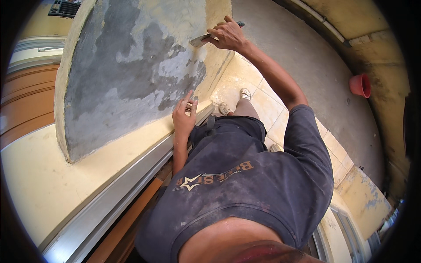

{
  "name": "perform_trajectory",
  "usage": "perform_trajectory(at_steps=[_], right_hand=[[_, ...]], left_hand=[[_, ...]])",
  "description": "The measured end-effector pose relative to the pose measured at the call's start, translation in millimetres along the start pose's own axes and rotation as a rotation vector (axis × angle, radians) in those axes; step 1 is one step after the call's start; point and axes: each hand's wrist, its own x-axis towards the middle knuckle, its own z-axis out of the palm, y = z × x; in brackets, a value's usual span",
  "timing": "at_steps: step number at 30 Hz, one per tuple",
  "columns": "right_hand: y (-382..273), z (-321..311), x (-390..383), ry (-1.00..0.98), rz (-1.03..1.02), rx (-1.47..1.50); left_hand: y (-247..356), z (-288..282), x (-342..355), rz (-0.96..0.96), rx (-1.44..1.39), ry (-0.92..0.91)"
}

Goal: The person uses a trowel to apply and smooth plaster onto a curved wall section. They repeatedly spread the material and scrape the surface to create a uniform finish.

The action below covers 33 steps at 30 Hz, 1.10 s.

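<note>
A putty knife (199, 41) is gripped in my right hand (229, 35), with its flat blade against the upper right part of the wall panel (109, 57). The dark end of its handle sticks out past my fingers. Grey patches and pale, smeared filler cover the panel, and its right margin is yellowish. Lower down, my left hand (184, 117) is at the panel's bottom edge, with its fingers partly curled. A small grey bit shows at the thumb tip, too small to name.
A yellowish ledge (105, 158) and a metal frame rail (109, 197) run beneath the panel. Pale floor tiles (267, 98) lie by my feet. A red bucket (360, 85) stands on the grey floor at the far right. Brown wooden boards (28, 101) are at the left.
</note>
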Motion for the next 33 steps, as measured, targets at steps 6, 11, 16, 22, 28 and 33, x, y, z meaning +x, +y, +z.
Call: perform_trajectory(at_steps=[6,11,16,22,28,33], right_hand=[[7.1,-10.0,8.5,0.083,0.013,0.037],[-8.6,-0.7,9.0,0.025,-0.076,0.063],[6.4,-0.9,-4.6,-0.108,0.139,0.133],[-83.5,-4.8,-87.2,-0.496,0.949,1.373],[-140.7,23.3,-101.7,-0.341,1.132,1.532],[-146.5,50.3,-71.3,-0.012,1.187,1.574]], left_hand=[[3.1,0.0,7.5,0.016,0.001,0.033],[6.5,2.2,10.5,-0.104,-0.022,-0.042],[11.8,1.4,9.4,-0.080,-0.011,0.043],[13.5,27.5,21.7,-0.020,-0.046,-0.020],[21.5,79.8,38.9,-0.368,-0.119,-0.263],[29.5,99.0,64.0,-0.635,-0.439,-0.306]])
